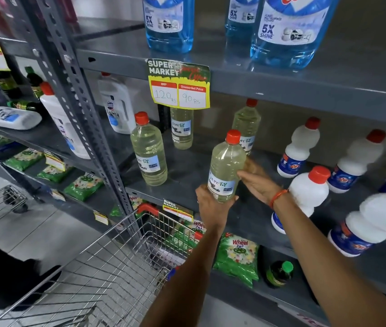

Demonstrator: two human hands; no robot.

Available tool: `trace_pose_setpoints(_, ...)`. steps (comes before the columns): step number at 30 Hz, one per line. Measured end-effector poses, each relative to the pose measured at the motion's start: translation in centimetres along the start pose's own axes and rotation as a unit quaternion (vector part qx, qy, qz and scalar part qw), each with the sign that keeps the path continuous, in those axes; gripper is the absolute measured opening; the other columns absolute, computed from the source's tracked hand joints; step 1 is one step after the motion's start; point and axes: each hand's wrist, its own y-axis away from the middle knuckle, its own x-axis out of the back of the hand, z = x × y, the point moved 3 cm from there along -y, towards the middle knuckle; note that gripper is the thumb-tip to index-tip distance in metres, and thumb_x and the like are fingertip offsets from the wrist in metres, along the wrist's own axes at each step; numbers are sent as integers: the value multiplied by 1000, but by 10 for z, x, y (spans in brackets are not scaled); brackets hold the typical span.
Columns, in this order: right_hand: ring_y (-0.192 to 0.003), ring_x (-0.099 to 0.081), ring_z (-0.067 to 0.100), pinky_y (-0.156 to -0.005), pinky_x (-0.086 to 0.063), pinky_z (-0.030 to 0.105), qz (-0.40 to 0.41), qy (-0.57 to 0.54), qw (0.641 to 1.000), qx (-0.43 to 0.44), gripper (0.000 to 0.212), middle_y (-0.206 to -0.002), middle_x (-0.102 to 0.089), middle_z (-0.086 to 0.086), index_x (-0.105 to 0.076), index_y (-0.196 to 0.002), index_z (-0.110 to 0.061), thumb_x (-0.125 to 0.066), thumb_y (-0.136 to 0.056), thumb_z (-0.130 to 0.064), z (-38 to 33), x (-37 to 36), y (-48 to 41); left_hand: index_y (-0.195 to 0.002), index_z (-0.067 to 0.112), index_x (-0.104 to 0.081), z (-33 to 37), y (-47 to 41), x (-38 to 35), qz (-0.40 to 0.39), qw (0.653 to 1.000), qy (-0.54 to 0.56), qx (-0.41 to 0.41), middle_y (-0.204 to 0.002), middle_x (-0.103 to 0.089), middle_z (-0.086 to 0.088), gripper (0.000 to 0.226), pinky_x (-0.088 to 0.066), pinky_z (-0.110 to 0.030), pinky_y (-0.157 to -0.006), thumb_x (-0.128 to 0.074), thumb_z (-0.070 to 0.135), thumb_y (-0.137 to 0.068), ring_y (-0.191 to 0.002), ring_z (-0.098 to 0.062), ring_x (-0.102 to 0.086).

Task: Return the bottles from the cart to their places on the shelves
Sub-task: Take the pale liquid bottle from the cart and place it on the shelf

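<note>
— What's on the far left?

— A wire cart (107, 274) of thin shiny rods, its basket cut off by the lower edge. Behind it a grey metal shelf (187, 171) with punched uprights.

— And on that shelf?

— Three clear plastic bottles of pale yellow liquid with red screw caps: one (149, 152) at the left, one (182, 128) behind a paper price tag (179, 84) that hides its top, one (246, 125) partly covered by the bottle in hand.

— The one in hand?

— A matching yellow bottle (226, 167), smooth and round, held upright just above the shelf's front edge. The left hand (211, 204) cups its base, fingers curled under it; the right hand (256, 182) wraps its side, fingers closed on it. An orange thread circles that wrist.

— Further right?

— White opaque bottles (309, 190), waisted, red-capped, blue labels too blurred to read. Above, big blue bottles (288, 31), tops cut off.
</note>
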Motion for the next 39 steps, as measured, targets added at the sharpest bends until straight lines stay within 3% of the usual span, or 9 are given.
trace_pose_setpoints(4,-103,-62,3,-86,-52,17,42,17,999,7,65,-108,-69,-13,-55,-115,-28,-41,-80,25,10,-6,5,-113,3,-44,3,2,-3,11,999,-35,-21,-109,-49,-12,87,-50,-38,-78,-89,37,-47,-101,-27,-54)
trace_pose_setpoints(13,-102,-61,7,-78,-56,16,122,4,992,2,66,-115,-61,0,-47,-131,-13,-40,-77,26,14,-19,8,-111,2,-42,3,0,-2,13,998,-60,-10,-108,-49,-13,90,-54,-42,-76,-89,40,-45,-97,-30,-57)
trace_pose_setpoints(19,-121,-55,28,-103,-46,46,143,20,990,-6,72,-131,-56,17,-45,-134,-8,-36,-71,25,15,-18,7,-111,1,-42,7,3,-6,22,997,-71,1,-107,-49,-14,90,-52,-41,-75,-89,41,-45,-93,-31,-58)
trace_pose_setpoints(24,-128,-50,24,-108,-40,50,170,56,984,8,69,-139,-51,11,-41,-139,-13,-40,-77,19,13,-21,10,-117,2,-40,8,1,-7,7,996,-86,13,-112,-49,-14,95,-55,-44,-79,-86,46,-46,-96,-32,-58)
trace_pose_setpoints(29,-137,-34,22,-118,-26,35,419,190,869,184,65,-146,-39,17,-36,-138,1,-39,-75,14,-12,-53,51,-145,2,-4,11,9,26,-64,990,-92,-86,-156,-15,-18,122,-27,-39,-117,-66,61,-59,-144,-29,-19)
trace_pose_setpoints(31,-136,-33,23,-118,-23,28,397,210,852,268,63,-142,-39,23,-38,-134,7,-39,-72,17,-15,-80,67,-146,2,-3,7,17,55,-44,983,-77,-163,-157,-10,-17,109,-17,-26,-119,-57,57,-69,-146,-22,-12)
trace_pose_setpoints(34,-132,-35,17,-117,-24,22,294,218,891,268,58,-136,-40,25,-44,-129,8,-36,-72,15,11,-125,74,-145,13,-5,-30,24,100,22,983,-83,-163,-157,-15,-16,86,-22,-22,-117,-55,43,-82,-145,-22,-17)
trace_pose_setpoints(36,-130,-39,21,-116,-30,29,237,223,924,199,56,-135,-41,22,-46,-130,5,-35,-76,12,44,-156,69,-146,16,-7,-70,24,123,59,987,-106,-102,-156,-21,-16,77,-38,-38,-110,-52,40,-88,-141,-27,-29)
trace_pose_setpoints(39,-125,-41,31,-110,-35,42,177,262,949,16,51,-132,-43,21,-45,-131,0,-41,-81,6,117,-196,53,-147,11,-9,-143,35,145,28,984,-174,33,-157,-20,-12,70,-33,-31,-104,-49,30,-93,-140,-26,-29)
